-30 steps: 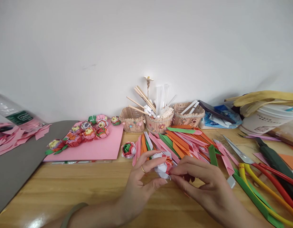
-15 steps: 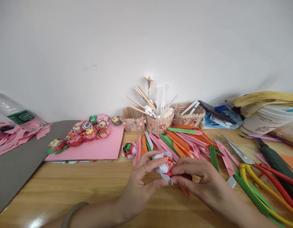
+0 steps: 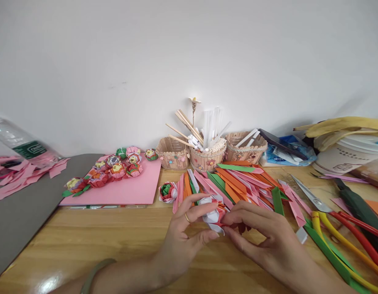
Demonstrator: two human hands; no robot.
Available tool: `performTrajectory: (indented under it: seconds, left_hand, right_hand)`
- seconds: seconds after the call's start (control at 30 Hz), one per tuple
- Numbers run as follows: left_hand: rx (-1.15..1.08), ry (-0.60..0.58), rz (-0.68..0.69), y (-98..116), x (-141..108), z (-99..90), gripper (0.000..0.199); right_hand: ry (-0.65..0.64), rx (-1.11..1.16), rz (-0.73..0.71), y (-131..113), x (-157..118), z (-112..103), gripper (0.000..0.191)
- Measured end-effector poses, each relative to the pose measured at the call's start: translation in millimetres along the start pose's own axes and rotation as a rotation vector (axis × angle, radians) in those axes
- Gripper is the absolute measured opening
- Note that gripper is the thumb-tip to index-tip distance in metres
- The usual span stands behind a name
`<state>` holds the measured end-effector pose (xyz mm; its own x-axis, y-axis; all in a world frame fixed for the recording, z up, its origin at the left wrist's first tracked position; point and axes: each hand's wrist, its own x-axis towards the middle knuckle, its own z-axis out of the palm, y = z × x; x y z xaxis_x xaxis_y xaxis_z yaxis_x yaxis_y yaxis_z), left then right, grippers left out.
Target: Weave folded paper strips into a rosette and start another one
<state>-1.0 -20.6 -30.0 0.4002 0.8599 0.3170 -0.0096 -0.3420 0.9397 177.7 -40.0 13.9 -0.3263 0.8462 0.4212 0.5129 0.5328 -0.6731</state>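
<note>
Between both hands is a folded paper flower (image 3: pixel 212 216) with white outer petals and red-orange paper inside. My left hand (image 3: pixel 189 228), with a ring on one finger, curls round its left side, fingers over the top and thumb at the lower edge. From the right, my right hand (image 3: pixel 256 228) pinches the flower's edge between thumb and fingers; its fingertips are partly hidden. Just behind lies a heap of folded paper strips (image 3: pixel 234 183) in pink, orange, green and white. A finished-looking paper flower (image 3: pixel 168 192) with a green and red centre sits left of the heap.
Several paper flowers (image 3: pixel 117 170) rest on pink paper (image 3: pixel 130 194) at left. Three small wooden baskets (image 3: pixel 207 160) stand by the wall, the middle one holding sticks. Scissors (image 3: pixel 319 204) with yellow and red handles lie right, near a lidded cup (image 3: pixel 345 155). A plastic bottle (image 3: pixel 26 145) leans far left.
Both hands keep hold of the flower in nearly the same place. The right hand's fingers have shifted slightly on its edge. The view has moved a little.
</note>
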Motion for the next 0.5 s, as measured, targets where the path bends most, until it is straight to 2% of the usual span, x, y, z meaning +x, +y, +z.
performTrajectory:
  seconds: [0.37,0.5]
  left_hand:
    - [-0.123,-0.014,-0.021,-2.1,0.5,0.5,0.042]
    - [-0.109,-0.011,-0.034,-1.5,0.2,0.9,0.04]
  right_hand:
    - [-0.045,0.046,0.068,-2.1,0.5,-3.9,0.019]
    - [-0.009,0.002,0.047,-0.5,-0.4,-0.8,0.019]
